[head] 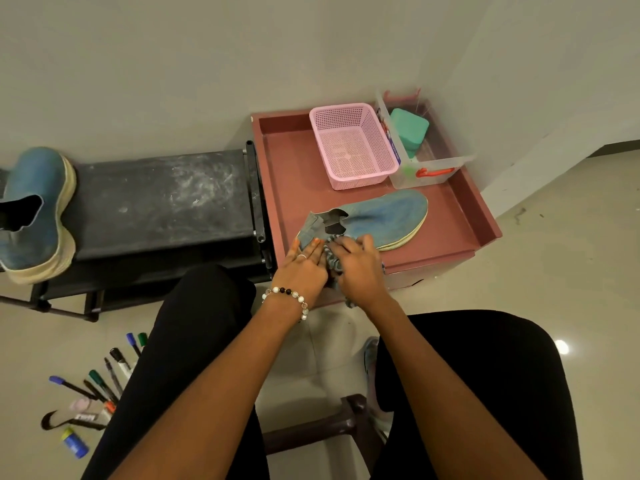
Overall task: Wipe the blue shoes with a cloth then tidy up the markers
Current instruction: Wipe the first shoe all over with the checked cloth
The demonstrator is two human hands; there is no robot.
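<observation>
One blue shoe (pixel 388 216) lies on its side on the reddish-brown tray table (pixel 287 174), toe pointing right. My left hand (pixel 304 268) rests flat with straight fingers on the shoe's heel end. My right hand (pixel 356 268) grips a bunched grey-blue cloth (pixel 333 263) against the shoe's side near the opening. The second blue shoe (pixel 34 209) sits on the black rack at the far left. Several markers (pixel 104 375) lie scattered on the floor at the lower left, beside my left leg.
A pink mesh basket (pixel 353 147) and a clear plastic box (pixel 422 168) holding a green item stand at the back of the tray table. A dusty black shoe rack (pixel 156 199) fills the left. A dark stool (pixel 332 424) is between my legs. The wall is close behind.
</observation>
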